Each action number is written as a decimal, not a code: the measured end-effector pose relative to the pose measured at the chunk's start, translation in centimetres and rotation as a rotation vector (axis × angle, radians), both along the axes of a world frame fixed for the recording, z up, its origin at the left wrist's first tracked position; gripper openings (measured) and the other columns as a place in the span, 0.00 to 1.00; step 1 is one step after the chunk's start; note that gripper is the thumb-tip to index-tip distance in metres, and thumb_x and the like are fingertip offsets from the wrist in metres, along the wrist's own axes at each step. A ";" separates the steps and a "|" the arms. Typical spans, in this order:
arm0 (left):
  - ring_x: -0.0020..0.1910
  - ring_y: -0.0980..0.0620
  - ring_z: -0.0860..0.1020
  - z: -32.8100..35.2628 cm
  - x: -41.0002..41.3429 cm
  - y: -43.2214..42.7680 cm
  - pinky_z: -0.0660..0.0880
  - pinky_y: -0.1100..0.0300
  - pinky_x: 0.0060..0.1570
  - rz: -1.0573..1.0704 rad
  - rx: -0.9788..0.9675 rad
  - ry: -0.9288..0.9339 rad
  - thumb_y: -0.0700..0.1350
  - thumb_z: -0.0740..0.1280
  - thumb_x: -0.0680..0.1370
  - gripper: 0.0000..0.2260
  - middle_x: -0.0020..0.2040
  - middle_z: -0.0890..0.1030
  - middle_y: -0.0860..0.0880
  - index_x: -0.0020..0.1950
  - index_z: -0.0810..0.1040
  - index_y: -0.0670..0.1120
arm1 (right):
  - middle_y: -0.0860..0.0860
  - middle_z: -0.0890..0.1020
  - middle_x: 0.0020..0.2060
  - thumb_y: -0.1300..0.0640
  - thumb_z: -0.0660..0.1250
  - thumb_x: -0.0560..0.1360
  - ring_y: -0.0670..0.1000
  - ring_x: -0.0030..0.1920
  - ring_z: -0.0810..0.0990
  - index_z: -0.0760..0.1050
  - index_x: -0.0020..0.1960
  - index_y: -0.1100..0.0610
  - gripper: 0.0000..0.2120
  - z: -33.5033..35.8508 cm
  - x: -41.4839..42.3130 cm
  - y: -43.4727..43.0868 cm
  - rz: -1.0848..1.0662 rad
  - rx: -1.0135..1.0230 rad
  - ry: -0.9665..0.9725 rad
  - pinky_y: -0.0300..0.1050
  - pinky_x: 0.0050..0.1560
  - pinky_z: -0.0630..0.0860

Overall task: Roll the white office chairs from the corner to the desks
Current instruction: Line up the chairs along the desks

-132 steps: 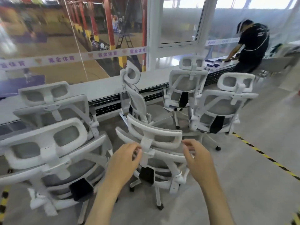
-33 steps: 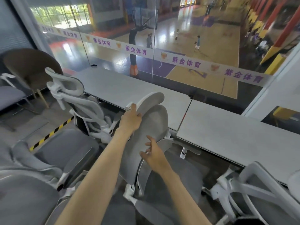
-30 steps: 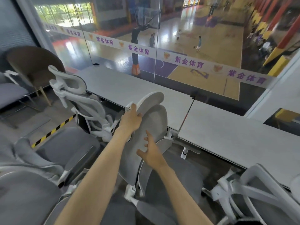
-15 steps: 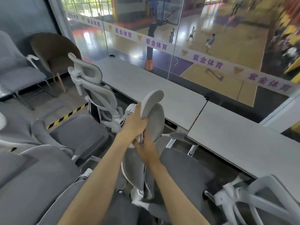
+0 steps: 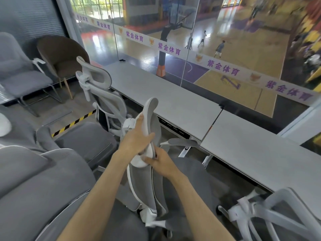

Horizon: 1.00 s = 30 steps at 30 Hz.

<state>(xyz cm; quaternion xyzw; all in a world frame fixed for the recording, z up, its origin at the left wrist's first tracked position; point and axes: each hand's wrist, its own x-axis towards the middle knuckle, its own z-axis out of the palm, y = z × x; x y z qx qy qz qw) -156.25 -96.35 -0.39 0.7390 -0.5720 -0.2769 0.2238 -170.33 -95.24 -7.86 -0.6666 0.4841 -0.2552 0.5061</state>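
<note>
One curved white-plastic headrest (image 5: pixel 152 109) between left hand (image 5: pixel 137 139) and right hand (image 5: pixel 161 162).

White office chairs: four told apart: centre chair (image 5: pixel 144 185), upper-left chair (image 5: pixel 97 76), lower-right chair (image 5: pixel 243 214), lower-left chair (image 5: pixel 34 180); overlapping grey seat parts at left cannot be counted.
Desks: two: far desk (image 5: pixel 156 94), near desk (image 5: pixel 260 153).
Brown tub chair (image 5: pixel 64 54): one.
Grey visitor chair (image 5: pixel 24 82): one.
Hands: two: left hand (image 5: pixel 135 140), right hand (image 5: pixel 163 164).
Basketball stand (image 5: pixel 162 49): one.
Court figures (image 5: pixel 219 49): three discernible.
</note>
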 end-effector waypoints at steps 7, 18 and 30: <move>0.62 0.44 0.75 -2.1 5.9 -5.8 0.72 0.47 0.60 -0.070 -0.030 -0.069 0.47 0.54 0.83 0.16 0.67 0.74 0.48 0.69 0.73 0.51 | 0.51 0.85 0.54 0.58 0.72 0.76 0.48 0.55 0.83 0.78 0.59 0.56 0.11 0.7 -1.2 0.5 0.081 -0.005 0.050 0.48 0.59 0.79; 0.49 0.42 0.79 -6.2 10.5 -0.5 0.76 0.46 0.56 -0.033 -0.015 0.181 0.76 0.54 0.75 0.34 0.48 0.81 0.46 0.50 0.75 0.45 | 0.34 0.73 0.69 0.36 0.77 0.67 0.39 0.69 0.73 0.61 0.76 0.36 0.42 0.4 -4.7 1.4 0.095 -0.090 0.114 0.51 0.72 0.70; 0.50 0.59 0.78 -6.4 9.5 4.3 0.75 0.56 0.51 -0.118 -0.108 0.046 0.75 0.64 0.71 0.24 0.53 0.79 0.62 0.62 0.66 0.66 | 0.31 0.56 0.78 0.34 0.83 0.56 0.39 0.78 0.56 0.48 0.78 0.28 0.61 0.1 -7.6 2.9 -0.224 -0.232 0.021 0.56 0.78 0.59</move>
